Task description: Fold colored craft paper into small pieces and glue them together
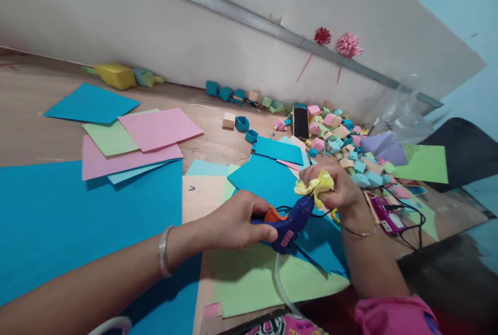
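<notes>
My left hand (243, 221) is wrapped round the handle of a blue hot glue gun (292, 226) with an orange trigger (274, 214). A pale glue stick (280, 283) bends down out of the gun's back end. My right hand (334, 182) pinches a crumpled piece of yellow paper (321, 183) against the gun's nozzle. That paper hides the tip. Beneath both hands lie blue paper sheets (268, 174) and a light green sheet (249, 278).
Small folded paper pieces (330, 127) are heaped at the right around a phone (301, 122). A magenta power strip (388, 215) with black cables stands right of my wrist. Coloured sheets (159, 130) lie left. Two paper flowers (349, 45) are by the wall rail.
</notes>
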